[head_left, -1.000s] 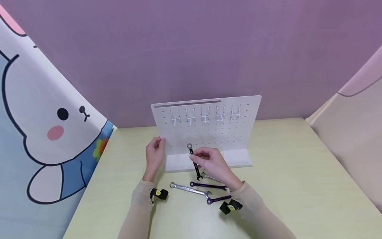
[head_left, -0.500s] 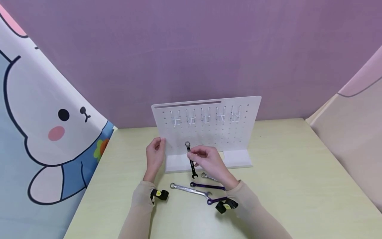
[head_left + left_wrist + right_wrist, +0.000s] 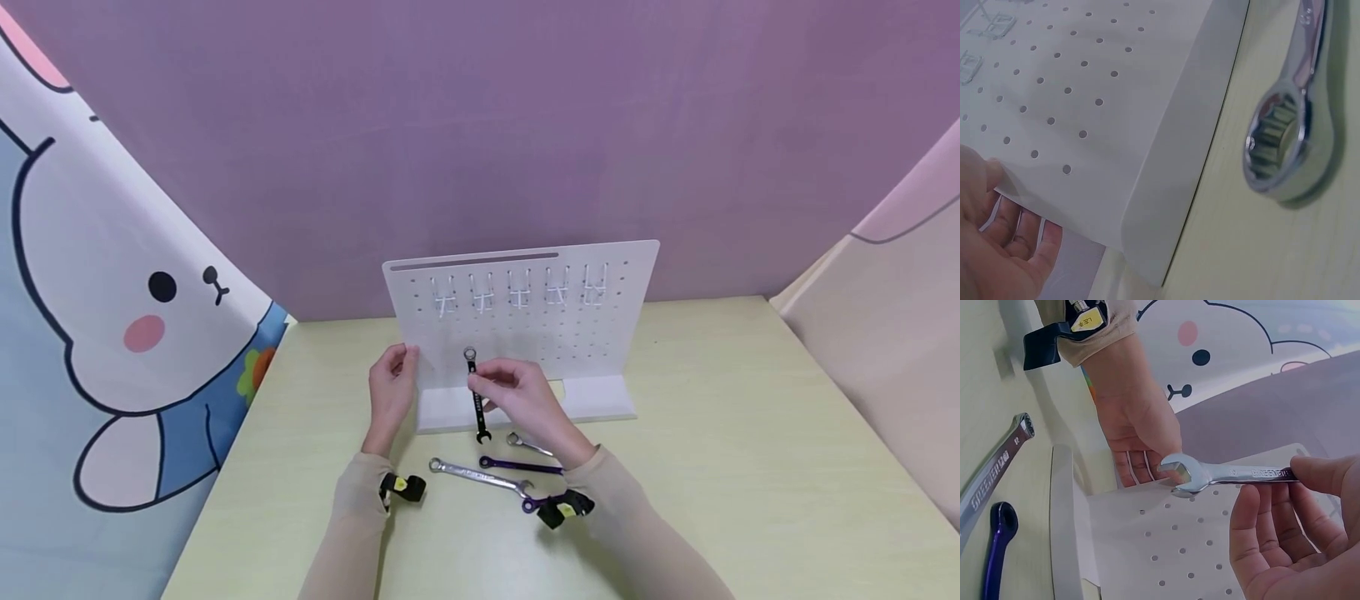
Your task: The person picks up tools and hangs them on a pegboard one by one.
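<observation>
Between thumb and fingers of my right hand (image 3: pixel 521 396) is a combination wrench (image 3: pixel 477 404), upright in front of the white pegboard (image 3: pixel 517 337), ring end up and open end down. It looks dark in the head view; in the right wrist view its open jaw and shank shine like chrome. My left hand (image 3: pixel 392 387) holds the pegboard's left edge, thumb on the front face and fingers behind, as the left wrist view shows. Five-odd paired wire hooks, several in a row (image 3: pixel 520 289), run across the board's upper part.
On the table (image 3: pixel 750 433) in front of the board lie a long silver wrench (image 3: pixel 480 476), a purple wrench (image 3: pixel 521 465), a smaller silver wrench (image 3: pixel 528 444) and another purple wrench (image 3: pixel 529 505), partly hidden by the right wrist camera. A purple wall (image 3: pixel 480 150) stands behind.
My right hand has moved slightly left and up with the wrench, which now stands closer to vertical. The left hand has stayed at the board's edge.
</observation>
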Tool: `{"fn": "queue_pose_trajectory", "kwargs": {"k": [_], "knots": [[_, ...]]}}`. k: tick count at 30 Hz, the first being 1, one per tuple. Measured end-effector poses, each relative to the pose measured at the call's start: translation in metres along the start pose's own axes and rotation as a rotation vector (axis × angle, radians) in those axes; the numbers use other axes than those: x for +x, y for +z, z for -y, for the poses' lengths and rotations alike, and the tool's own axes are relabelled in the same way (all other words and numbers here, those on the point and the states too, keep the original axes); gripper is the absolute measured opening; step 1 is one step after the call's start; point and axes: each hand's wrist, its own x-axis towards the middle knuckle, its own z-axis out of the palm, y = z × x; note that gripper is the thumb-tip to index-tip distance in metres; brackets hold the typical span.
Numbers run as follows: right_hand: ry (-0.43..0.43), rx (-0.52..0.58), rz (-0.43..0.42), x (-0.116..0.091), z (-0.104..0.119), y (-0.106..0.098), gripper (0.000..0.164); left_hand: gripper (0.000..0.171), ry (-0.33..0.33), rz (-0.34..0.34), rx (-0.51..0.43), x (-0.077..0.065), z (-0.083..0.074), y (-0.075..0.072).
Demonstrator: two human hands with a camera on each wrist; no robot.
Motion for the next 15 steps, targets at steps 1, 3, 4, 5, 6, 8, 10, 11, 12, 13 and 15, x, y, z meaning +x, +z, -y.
{"fn": "queue_pose_trajectory", "kwargs": {"k": [1,3,4,5,6,8,10,11,12,13,15], "knots": [[0.001,0.01,0.0,0.0007,0.0003,0.0002,0.025,0.029,0.001,0.001,0.0,0.0001,-0.0002,0.0001],[0.001,0.03,0.001,0.0021,0.0009,0.0008,0.025,0.029,0.002,-0.001,-0.002,0.0003,-0.0005,0.0002],[0.001,0.04,0.002,0.0027,0.001,0.0011,0.025,0.029,0.002,-0.004,-0.003,0.0002,-0.0007,0.0003],[0.001,0.049,0.003,0.0034,0.0013,0.0015,0.026,0.029,0.001,-0.005,-0.003,0.0002,-0.0005,0.0005],[0.003,0.054,0.003,0.004,0.0014,0.002,0.026,0.028,0.001,-0.008,-0.002,0.0001,-0.0004,0.0008],[0.004,0.06,0.003,0.0052,0.0015,0.0028,0.026,0.028,0.002,-0.01,-0.003,0.0,-0.0003,0.001],[0.007,0.06,0.0,0.0066,0.0017,0.004,0.027,0.028,0.001,-0.013,-0.003,0.0,0.0,0.0011],[0.008,0.059,-0.003,0.0072,0.0019,0.0046,0.027,0.029,0.0,-0.012,-0.003,0.0001,0.0002,0.0011],[0.009,0.059,-0.005,0.0078,0.0021,0.0053,0.027,0.029,0.001,-0.012,-0.004,0.0001,0.0001,0.0011],[0.011,0.058,-0.008,0.0085,0.0022,0.0058,0.027,0.029,0.0,-0.011,-0.006,-0.0001,-0.0002,0.0009],[0.018,0.061,-0.01,0.0098,0.0033,0.0068,0.028,0.029,-0.002,-0.012,-0.008,0.0002,-0.0006,0.0007]]}}
